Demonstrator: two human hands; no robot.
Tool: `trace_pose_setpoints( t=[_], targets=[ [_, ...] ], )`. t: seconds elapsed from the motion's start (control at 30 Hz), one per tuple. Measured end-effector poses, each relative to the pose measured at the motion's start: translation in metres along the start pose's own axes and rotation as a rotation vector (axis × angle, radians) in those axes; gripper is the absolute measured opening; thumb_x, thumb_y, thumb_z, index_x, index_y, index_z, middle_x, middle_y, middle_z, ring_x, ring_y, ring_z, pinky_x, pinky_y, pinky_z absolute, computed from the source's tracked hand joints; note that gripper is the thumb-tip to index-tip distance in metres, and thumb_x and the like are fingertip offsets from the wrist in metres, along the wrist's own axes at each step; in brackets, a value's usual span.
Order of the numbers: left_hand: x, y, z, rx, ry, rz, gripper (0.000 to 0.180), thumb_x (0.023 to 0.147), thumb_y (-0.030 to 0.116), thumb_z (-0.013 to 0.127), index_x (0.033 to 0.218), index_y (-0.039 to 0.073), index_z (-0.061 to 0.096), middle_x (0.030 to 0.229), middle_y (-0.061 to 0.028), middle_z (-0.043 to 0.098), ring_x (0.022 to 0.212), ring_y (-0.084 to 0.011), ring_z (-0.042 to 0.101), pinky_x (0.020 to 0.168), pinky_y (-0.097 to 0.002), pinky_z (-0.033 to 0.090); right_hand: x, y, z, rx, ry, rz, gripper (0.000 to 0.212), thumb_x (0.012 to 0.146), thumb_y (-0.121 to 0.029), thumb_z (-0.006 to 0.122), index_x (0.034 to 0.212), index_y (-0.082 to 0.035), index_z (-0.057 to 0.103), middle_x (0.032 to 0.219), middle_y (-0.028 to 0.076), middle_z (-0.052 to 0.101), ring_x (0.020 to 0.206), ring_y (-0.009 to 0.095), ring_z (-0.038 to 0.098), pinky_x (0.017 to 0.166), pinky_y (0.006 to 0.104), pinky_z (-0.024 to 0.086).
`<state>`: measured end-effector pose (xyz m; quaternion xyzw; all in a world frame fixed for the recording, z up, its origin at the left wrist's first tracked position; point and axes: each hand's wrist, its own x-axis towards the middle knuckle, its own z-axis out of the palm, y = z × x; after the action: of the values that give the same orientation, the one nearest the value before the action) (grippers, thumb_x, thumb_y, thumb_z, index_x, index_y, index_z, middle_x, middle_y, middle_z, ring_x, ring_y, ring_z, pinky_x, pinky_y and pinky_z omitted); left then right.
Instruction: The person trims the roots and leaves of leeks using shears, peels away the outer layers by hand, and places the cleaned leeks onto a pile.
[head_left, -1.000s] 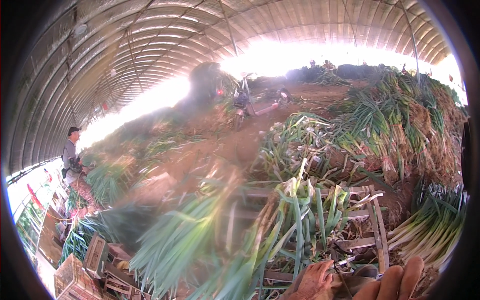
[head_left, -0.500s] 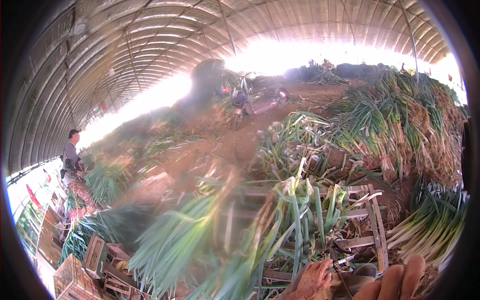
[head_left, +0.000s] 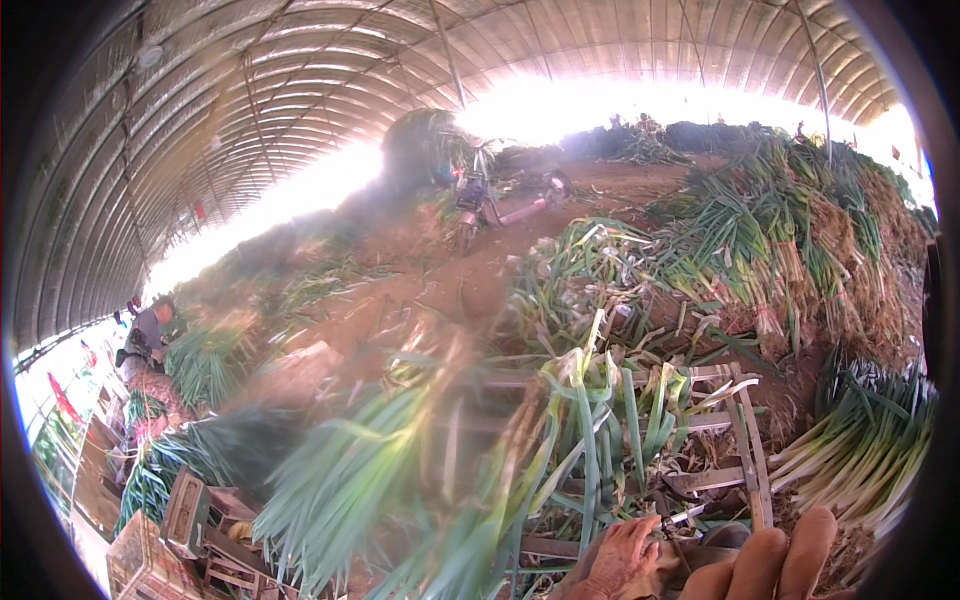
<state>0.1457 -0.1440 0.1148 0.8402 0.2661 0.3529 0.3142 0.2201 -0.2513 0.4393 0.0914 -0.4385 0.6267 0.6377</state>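
1. Right hand (head_left: pixel 770 560) – only fingertips show at the lower edge of the view, fingers extended side by side; whether they hold anything, cannot tell.
2. Left hand (head_left: pixel 620 560) – dirt-covered, low in the view, resting against the base of a bunch of green onions (head_left: pixel 590 440); how tightly it is closed, cannot tell.
3. The bunch lies across a wooden crate frame (head_left: pixel 745 440), leaves pointing up and left.
4. Bundled onion stack (head_left: pixel 800 250) piled behind, near the far right.
5. Another person (head_left: pixel 145 340) crouches at far left beside green bunches.
6. Motorbike (head_left: pixel 490 195) stands on the dirt floor, well apart.
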Motion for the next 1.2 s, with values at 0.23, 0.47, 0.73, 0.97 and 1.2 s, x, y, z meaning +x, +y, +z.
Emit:
trace_pose_setpoints(
  t=[0.23,0.47,0.73,0.97,1.2],
  targets=[
    [0.010,0.030,-0.020,-0.023,-0.101,-0.151,0.050,0.095,0.033,0.052,0.135,0.002,0.051,0.129,-0.0200,0.057,0.117,-0.0384,0.053,0.101,-0.0499,0.041,-0.005,-0.001,0.004,-0.009,0.066,0.012,0.019,0.101,-0.022,0.050,0.110,-0.006,0.051,0.093,0.015,0.053,0.093,0.036,0.059,0.078,0.0500,0.052],
    [0.006,-0.001,0.008,0.173,-0.035,-0.006,0.050,0.088,0.019,0.062,0.134,0.007,0.048,0.124,-0.0095,0.059,0.114,-0.0256,0.056,0.098,-0.0407,0.041,-0.015,-0.010,0.010,0.020,0.180,0.141,0.018,0.101,-0.022,0.051,0.109,-0.006,0.051,0.091,0.015,0.052,0.090,0.035,0.058,0.075,0.0488,0.052],
    [0.009,0.011,-0.002,0.208,0.010,-0.005,0.049,0.085,0.019,0.063,0.131,0.008,0.050,0.116,-0.0102,0.061,0.109,-0.0262,0.058,0.095,-0.0398,0.043,-0.032,-0.018,0.020,0.065,0.336,0.262,0.018,0.101,-0.023,0.051,0.108,-0.006,0.050,0.090,0.015,0.052,0.087,0.034,0.058,0.073,0.0474,0.052],
    [0.010,0.010,-0.001,0.160,0.063,0.055,0.049,0.083,0.018,0.064,0.129,0.007,0.052,0.112,-0.0109,0.062,0.102,-0.0282,0.060,0.090,-0.0411,0.044,-0.011,-0.001,0.006,-0.042,0.129,-0.069,0.019,0.101,-0.023,0.051,0.108,-0.005,0.050,0.088,0.014,0.050,0.079,0.029,0.054,0.064,0.0421,0.050],
    [0.013,0.017,-0.010,0.161,0.099,0.043,0.047,0.081,0.016,0.067,0.125,0.007,0.054,0.110,-0.0095,0.063,0.100,-0.0284,0.060,0.088,-0.0403,0.045,-0.003,0.006,0.007,-0.031,0.162,-0.118,0.017,0.099,-0.021,0.050,0.107,-0.006,0.050,0.085,0.011,0.048,0.072,0.024,0.048,0.054,0.0372,0.046]
  ],
)
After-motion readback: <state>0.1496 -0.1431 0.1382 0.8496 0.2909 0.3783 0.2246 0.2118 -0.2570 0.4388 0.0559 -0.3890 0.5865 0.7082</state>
